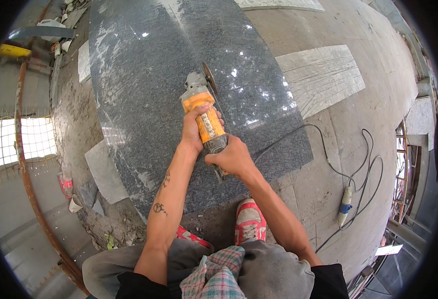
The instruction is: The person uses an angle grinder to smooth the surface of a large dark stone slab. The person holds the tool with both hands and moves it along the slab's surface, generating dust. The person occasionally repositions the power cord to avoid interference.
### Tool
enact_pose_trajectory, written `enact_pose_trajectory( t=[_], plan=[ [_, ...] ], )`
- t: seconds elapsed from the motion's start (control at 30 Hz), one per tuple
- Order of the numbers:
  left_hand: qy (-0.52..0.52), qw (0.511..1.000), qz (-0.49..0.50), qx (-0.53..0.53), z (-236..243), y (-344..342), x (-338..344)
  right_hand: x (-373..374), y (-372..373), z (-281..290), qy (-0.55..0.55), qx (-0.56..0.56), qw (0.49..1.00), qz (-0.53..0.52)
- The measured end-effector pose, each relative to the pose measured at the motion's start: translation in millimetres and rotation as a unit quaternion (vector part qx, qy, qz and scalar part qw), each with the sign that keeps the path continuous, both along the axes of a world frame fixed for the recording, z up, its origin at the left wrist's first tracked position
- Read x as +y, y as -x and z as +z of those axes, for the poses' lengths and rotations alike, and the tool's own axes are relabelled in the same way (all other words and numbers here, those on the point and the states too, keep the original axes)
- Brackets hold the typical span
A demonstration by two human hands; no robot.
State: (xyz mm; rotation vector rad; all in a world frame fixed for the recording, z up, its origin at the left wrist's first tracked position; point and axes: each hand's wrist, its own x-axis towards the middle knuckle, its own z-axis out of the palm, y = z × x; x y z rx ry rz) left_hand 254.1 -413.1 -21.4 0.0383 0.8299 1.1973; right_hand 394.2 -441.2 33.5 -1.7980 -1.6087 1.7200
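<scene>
An orange angle grinder point(206, 115) with a grey metal head is held in both my hands over a large dark polished stone slab point(144, 107). My left hand point(195, 128) wraps round its orange body, near the head. Behind it, my right hand point(234, 157) grips the dark rear end. The thin cutting disc point(210, 78) stands on edge at the right of the head, along a straight line that runs up the slab. Whether the disc touches the stone, I cannot tell.
A black cable point(323, 142) runs right from the slab to a blue and white plug connector point(345, 207). Grey stone offcuts point(321, 77) lie at the right and another offcut point(107, 172) at the left. A rusty pipe point(24, 169) curves along the left. My shoes point(250, 219) are at the slab's near edge.
</scene>
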Motion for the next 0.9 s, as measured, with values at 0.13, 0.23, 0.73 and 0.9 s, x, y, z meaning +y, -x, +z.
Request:
enact_pose_trajectory(
  t=[0.13,0.23,0.73,0.9],
  plan=[
    [0.007,1.000,-0.002,0.019,0,-1,1,1,-1,3,0.002,-0.001,1.000,-0.003],
    [0.009,1.000,-0.006,0.021,-3,-3,3,1,-4,-4,0.000,-0.011,1.000,0.001],
    [0.006,1.000,-0.007,0.008,1,17,-4,-5,14,-5,-0.039,-0.002,0.999,0.014],
    [-0.112,0.993,-0.013,-0.028,19,-1,1,-26,-29,35,-0.211,0.032,0.973,-0.085]
  ],
)
